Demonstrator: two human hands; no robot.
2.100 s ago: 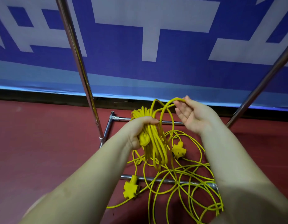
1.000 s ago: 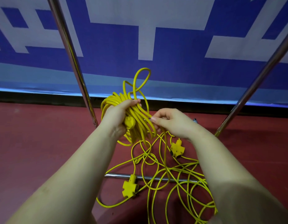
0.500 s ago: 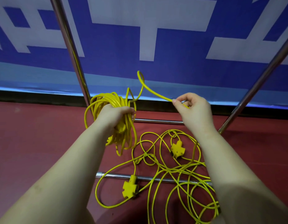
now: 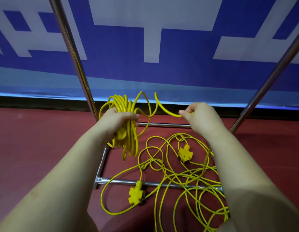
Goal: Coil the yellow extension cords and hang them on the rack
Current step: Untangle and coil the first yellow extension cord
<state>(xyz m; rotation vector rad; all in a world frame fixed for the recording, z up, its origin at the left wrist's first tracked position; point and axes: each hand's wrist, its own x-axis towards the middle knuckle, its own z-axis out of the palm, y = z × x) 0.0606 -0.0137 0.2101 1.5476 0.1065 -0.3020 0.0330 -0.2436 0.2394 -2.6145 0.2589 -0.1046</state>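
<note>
My left hand (image 4: 118,119) grips a thick coil of yellow extension cord (image 4: 128,143) at its middle, loops sticking out above and hanging below the fist. My right hand (image 4: 200,118) pinches a stretch of the same cord (image 4: 163,108) that arcs from the coil across to it. From the right hand the cord drops to a loose tangle of yellow cord (image 4: 184,180) on the red floor. Two yellow triple sockets (image 4: 136,195) (image 4: 184,154) lie in that tangle, inside the chrome rack's base frame (image 4: 162,183).
Two chrome rack uprights (image 4: 73,56) (image 4: 269,77) rise left and right of my hands. A rear base bar (image 4: 163,125) runs between them low down. A blue and white banner (image 4: 152,47) covers the wall behind. Red floor (image 4: 36,148) spreads to both sides.
My right hand has moved slightly right and down, drawing the pinched stretch out of the tangle. The left hand holds the coil at about the same place, a little right of before.
</note>
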